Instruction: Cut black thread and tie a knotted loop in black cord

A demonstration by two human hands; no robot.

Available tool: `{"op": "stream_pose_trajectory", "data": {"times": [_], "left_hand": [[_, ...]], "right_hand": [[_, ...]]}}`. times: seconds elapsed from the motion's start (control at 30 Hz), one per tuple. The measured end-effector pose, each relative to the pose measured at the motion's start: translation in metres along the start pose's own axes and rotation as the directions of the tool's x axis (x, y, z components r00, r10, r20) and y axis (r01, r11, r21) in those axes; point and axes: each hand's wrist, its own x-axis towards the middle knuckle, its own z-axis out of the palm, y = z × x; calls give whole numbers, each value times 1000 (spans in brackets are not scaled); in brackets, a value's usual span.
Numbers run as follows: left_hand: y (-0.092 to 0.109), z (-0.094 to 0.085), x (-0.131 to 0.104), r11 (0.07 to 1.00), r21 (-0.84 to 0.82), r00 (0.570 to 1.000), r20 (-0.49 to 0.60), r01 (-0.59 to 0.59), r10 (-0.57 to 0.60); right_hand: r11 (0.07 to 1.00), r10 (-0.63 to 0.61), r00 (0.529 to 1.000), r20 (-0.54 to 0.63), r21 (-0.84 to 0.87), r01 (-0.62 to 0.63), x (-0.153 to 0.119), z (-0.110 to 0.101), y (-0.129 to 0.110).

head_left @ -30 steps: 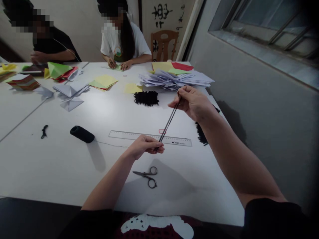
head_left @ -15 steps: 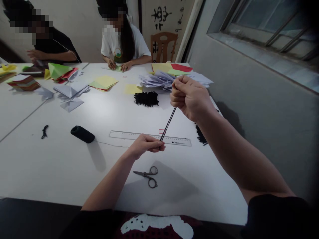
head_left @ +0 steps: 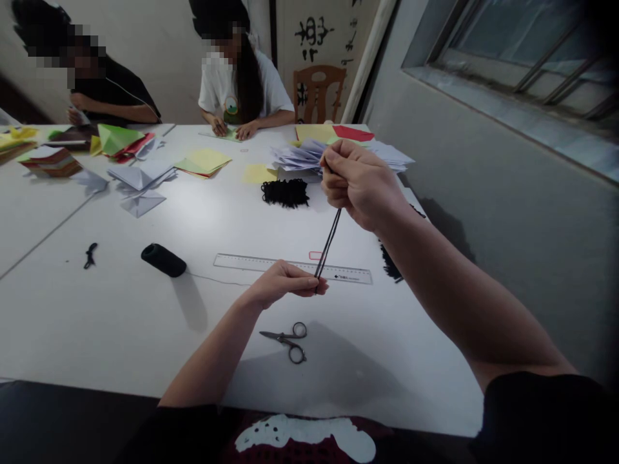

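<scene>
A doubled length of black cord point(head_left: 329, 241) runs slantwise between my two hands above the table. My left hand point(head_left: 290, 282) pinches its lower end between thumb and fingers, over the clear ruler point(head_left: 261, 262). Higher up and to the right, my right hand point(head_left: 360, 183) is closed round the upper end, which its fingers hide. A spool of black thread point(head_left: 163, 260) lies on its side to the left, and a thin thread trails from it toward my left hand. Scissors point(head_left: 287, 340) with spread handles lie nearer to me.
A bundle of black cords point(head_left: 285, 193) lies beyond the ruler, near folded white papers point(head_left: 300, 156). Another black bundle point(head_left: 389, 261) is at the right table edge. Coloured paper point(head_left: 203, 162) and a small black knot point(head_left: 89, 256) lie leftward. Two people sit across the white table point(head_left: 97, 341).
My right hand has shifted slightly left, and the cord's two strands now stand a little apart and steeper. My left hand has moved slightly right. The co-worker at far left has shifted their hands.
</scene>
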Motion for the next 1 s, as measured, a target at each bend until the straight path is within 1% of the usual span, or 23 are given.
{"op": "stream_pose_trajectory", "data": {"times": [0.13,0.47,0.6,0.67,0.7,0.73,0.77,0.8,0.83,0.87,0.9,0.93,0.97,1.0], "left_hand": [[0,2,1,1000,7,1000,17,-2,2],[2,4,1,999,-28,998,58,22,-20],[1,5,0,999,-35,994,109,22,-18],[1,3,-1,999,-37,989,147,26,-20],[3,0,-1,999,-31,989,145,24,-19],[5,-3,0,1000,-11,994,111,14,-13],[8,-7,1,999,32,999,38,-7,5],[13,-11,3,994,98,997,-68,-38,44],[18,-14,6,981,177,977,-183,-78,111],[25,-17,9,959,254,939,-281,-126,198],[32,-18,13,933,310,894,-341,-184,290],[38,-17,18,910,328,857,-361,-252,367],[44,-15,23,896,305,835,-354,-323,421],[49,-11,28,887,247,825,-334,-389,455]], "right_hand": [[1000,7,1000,10,-3,-7,-2,1,1],[995,-102,995,-20,-14,101,-2,0,1],[995,-96,994,-46,7,96,-3,0,2],[996,-90,994,-62,17,91,-2,-1,3],[996,-85,994,-68,21,87,-2,-2,4],[996,-82,994,-74,25,84,-2,-3,4],[996,-77,994,-75,28,79,-1,-4,5],[997,-73,995,-74,31,75,-1,-4,5],[997,-69,995,-72,35,72,-1,-4,5],[997,-66,995,-72,39,69,0,-4,5],[997,-64,995,-74,46,68,0,-4,5],[996,-63,995,-77,55,67,1,-3,5],[995,-62,995,-81,68,68,1,-2,5],[994,-64,994,-88,83,71,3,-2,5]]}}
